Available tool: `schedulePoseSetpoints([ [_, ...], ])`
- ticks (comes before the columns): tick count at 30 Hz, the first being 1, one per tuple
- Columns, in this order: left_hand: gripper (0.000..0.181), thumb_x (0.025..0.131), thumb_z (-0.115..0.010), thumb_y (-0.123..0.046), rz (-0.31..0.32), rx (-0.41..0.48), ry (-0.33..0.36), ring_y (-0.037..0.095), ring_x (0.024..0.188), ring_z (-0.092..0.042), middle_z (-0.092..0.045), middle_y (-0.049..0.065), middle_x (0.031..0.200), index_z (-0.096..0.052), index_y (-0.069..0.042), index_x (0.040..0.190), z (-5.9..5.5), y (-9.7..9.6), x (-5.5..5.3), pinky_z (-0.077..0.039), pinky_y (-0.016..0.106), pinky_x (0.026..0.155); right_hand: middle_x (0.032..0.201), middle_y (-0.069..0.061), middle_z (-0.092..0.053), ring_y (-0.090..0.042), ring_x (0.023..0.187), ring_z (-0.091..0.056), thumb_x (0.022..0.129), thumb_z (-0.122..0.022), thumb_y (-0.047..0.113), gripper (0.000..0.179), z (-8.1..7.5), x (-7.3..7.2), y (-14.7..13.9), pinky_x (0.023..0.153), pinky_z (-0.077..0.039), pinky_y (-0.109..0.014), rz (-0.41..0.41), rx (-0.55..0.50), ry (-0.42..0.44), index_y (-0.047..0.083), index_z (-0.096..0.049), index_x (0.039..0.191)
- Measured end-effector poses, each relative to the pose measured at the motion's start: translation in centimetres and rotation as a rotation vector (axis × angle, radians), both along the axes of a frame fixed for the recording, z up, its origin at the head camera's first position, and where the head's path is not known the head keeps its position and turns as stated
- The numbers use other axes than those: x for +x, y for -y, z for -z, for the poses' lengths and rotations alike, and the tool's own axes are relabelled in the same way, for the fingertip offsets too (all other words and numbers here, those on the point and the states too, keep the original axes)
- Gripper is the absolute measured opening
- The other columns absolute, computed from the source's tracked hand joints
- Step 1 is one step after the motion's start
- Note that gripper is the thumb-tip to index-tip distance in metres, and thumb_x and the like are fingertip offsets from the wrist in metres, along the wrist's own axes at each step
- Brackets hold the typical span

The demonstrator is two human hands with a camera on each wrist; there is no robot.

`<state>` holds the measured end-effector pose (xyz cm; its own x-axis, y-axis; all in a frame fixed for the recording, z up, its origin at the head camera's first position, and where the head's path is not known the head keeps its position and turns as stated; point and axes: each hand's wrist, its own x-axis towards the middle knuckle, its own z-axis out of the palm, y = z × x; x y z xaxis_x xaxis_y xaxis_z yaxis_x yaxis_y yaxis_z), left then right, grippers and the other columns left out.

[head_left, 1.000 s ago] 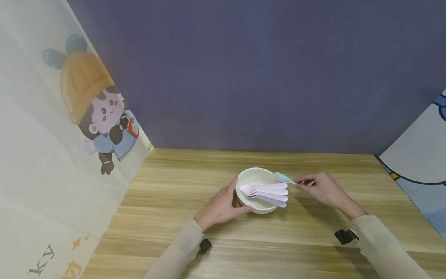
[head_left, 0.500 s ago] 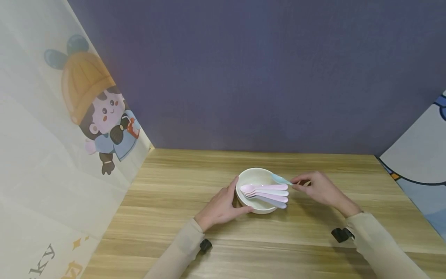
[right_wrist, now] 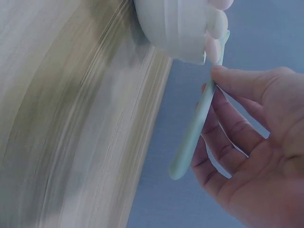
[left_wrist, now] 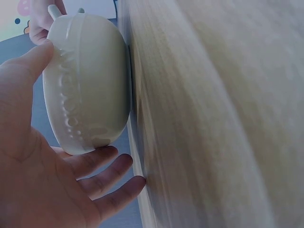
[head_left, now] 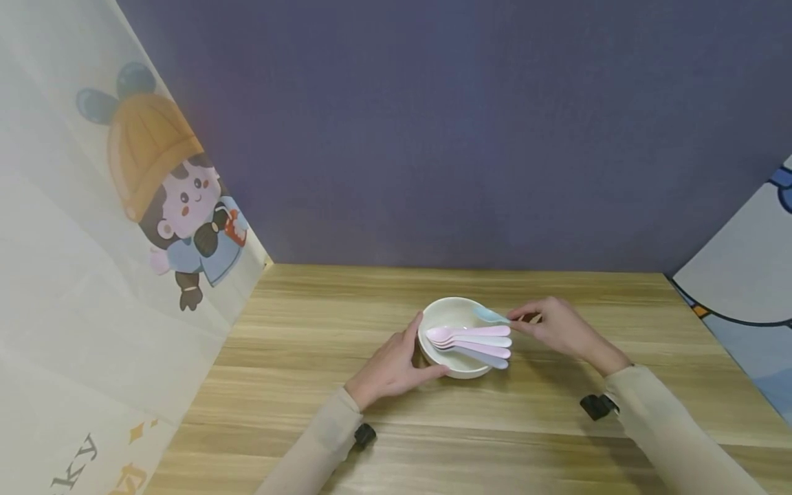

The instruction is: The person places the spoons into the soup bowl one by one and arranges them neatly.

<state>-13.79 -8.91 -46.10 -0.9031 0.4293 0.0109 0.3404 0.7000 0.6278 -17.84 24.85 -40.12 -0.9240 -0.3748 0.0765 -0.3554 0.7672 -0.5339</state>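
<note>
A cream-coloured bowl (head_left: 450, 313) stands on the wooden table, and my left hand (head_left: 392, 364) holds it at its left side. In the left wrist view the thumb is at the rim of the bowl (left_wrist: 97, 80), with fingers spread around its side. Several spoons (head_left: 473, 341) in pink, white and grey lie fanned in the bowl, handles over its right rim. My right hand (head_left: 553, 328) pinches a light blue spoon (head_left: 489, 315) by its handle; the spoon's head is above the far right part of the bowl. The right wrist view shows its handle end (right_wrist: 183, 159) sticking out past the fingers.
The wood-grain table (head_left: 322, 309) ends at a dark blue-purple panel (head_left: 433, 137) behind. A pale wall with a cartoon figure (head_left: 185, 192) rises at the left. Another printed panel (head_left: 742, 268) borders the right side.
My right hand has moved left, bringing the light blue spoon from beside the bowl's right rim to above its inside. The left hand and the bowl have stayed put.
</note>
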Motion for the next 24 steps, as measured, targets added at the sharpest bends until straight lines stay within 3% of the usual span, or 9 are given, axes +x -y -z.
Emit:
schedulePoseSetpoints([
  [24,0.121,0.089,-0.065,-0.081,0.008,0.015,-0.005,0.028,0.142,-0.056,-0.053,0.014,0.161,-0.007,-0.016,0.173,0.3,0.1,-0.1,-0.050,0.047,0.117,0.100,-0.005,-0.081,-0.016,0.088,-0.071,0.098,-0.077,0.016,0.019,-0.2,-0.8,2.2,0.072,-0.057,-0.027,-0.054,-0.037,0.032,0.007,-0.083,0.114],
])
